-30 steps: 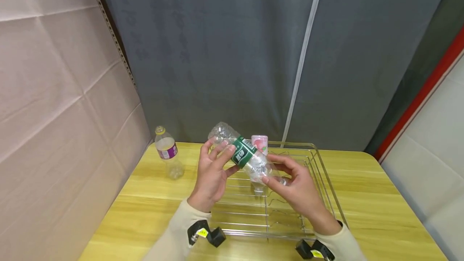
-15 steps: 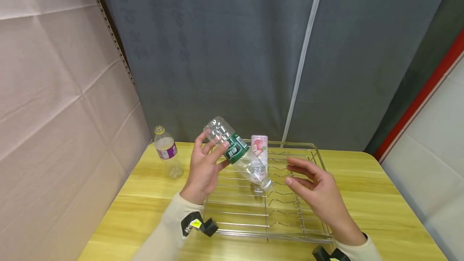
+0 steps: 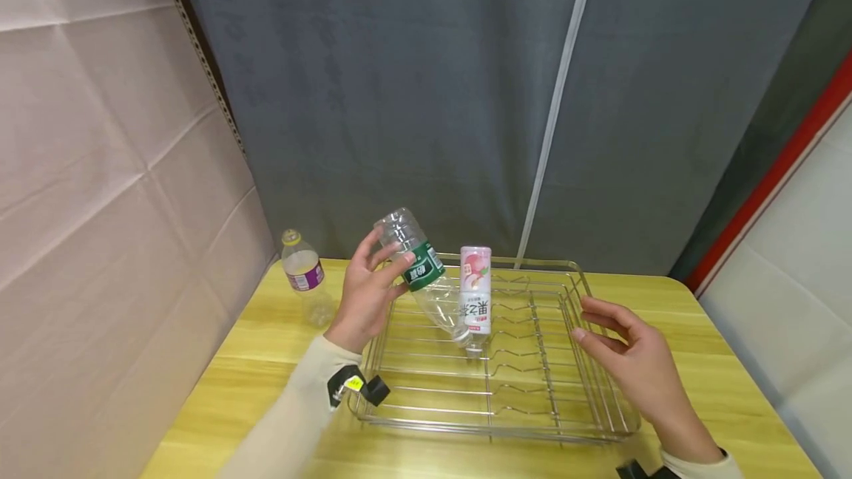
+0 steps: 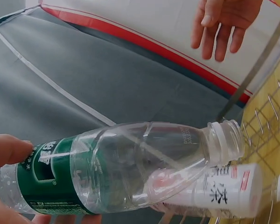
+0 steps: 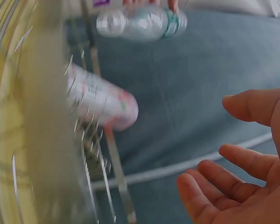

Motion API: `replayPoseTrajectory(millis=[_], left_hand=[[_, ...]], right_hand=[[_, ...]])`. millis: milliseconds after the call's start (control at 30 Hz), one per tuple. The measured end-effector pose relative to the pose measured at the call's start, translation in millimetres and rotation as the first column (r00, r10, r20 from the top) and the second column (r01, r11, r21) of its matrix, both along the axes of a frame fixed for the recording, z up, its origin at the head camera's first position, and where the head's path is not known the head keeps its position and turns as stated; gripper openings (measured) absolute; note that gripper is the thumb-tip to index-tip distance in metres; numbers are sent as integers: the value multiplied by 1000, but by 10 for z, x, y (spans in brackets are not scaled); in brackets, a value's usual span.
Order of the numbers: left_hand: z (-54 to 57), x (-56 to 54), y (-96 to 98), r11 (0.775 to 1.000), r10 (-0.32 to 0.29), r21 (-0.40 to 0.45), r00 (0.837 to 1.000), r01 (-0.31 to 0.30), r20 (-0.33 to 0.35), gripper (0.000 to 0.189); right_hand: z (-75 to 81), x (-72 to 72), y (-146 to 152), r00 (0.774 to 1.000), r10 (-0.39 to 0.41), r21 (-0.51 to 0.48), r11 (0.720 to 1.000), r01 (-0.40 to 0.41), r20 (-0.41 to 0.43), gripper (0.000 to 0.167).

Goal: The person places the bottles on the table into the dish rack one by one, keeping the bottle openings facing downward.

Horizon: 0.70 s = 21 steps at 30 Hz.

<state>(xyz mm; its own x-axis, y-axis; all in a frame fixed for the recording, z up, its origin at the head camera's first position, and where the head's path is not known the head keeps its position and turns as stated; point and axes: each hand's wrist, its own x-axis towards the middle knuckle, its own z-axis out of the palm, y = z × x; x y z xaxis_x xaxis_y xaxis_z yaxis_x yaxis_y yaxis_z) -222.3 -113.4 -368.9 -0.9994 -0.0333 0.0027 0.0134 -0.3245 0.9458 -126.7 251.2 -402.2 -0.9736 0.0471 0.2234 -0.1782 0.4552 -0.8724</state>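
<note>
My left hand (image 3: 367, 293) grips a clear plastic bottle with a green label (image 3: 423, 266) near its base. The bottle tilts with its uncapped mouth (image 4: 227, 140) down to the right, over the wire rack (image 3: 459, 431). In the rack a pink and white bottle (image 3: 475, 290) stands upside down, and the held bottle's neck overlaps its lower part in the head view. To the right of the rack my right hand (image 3: 635, 361) hangs in the air with loosely bent fingers, holding nothing. The left wrist view shows the green label (image 4: 49, 179) between thumb and fingers.
A clear bottle with a purple label and yellow rim (image 3: 305, 276) stands upright on the wooden table (image 3: 719, 361), left of the rack. A grey curtain (image 3: 399, 94) hangs behind the table. Pale walls flank it on both sides.
My right hand has let go of the green-labelled bottle's neck and moved right, past the rack's edge. My left hand has shifted slightly left with the bottle, which now tilts more steeply.
</note>
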Motion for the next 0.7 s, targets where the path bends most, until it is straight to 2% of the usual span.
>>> replayPoseTrajectory(millis=[167, 433, 533, 700], left_hand=[[-40, -119, 0, 998, -11, -61, 1000, 12, 14, 81], [-168, -326, 56, 990, -32, -134, 999, 32, 3, 76], [-218, -400, 82, 983, -45, -176, 999, 48, 24, 74], [-319, -534, 119, 968, -49, -244, 997, 62, 59, 73]], right_hand=[[-114, -18, 202, 996, -69, 53, 996, 66, 59, 60], [-256, -60, 384, 987, -126, 120, 986, 114, 99, 63], [-296, -90, 440, 981, -125, 172, 980, 99, 149, 68], [-365, -146, 509, 970, -71, 220, 975, 19, 233, 72]])
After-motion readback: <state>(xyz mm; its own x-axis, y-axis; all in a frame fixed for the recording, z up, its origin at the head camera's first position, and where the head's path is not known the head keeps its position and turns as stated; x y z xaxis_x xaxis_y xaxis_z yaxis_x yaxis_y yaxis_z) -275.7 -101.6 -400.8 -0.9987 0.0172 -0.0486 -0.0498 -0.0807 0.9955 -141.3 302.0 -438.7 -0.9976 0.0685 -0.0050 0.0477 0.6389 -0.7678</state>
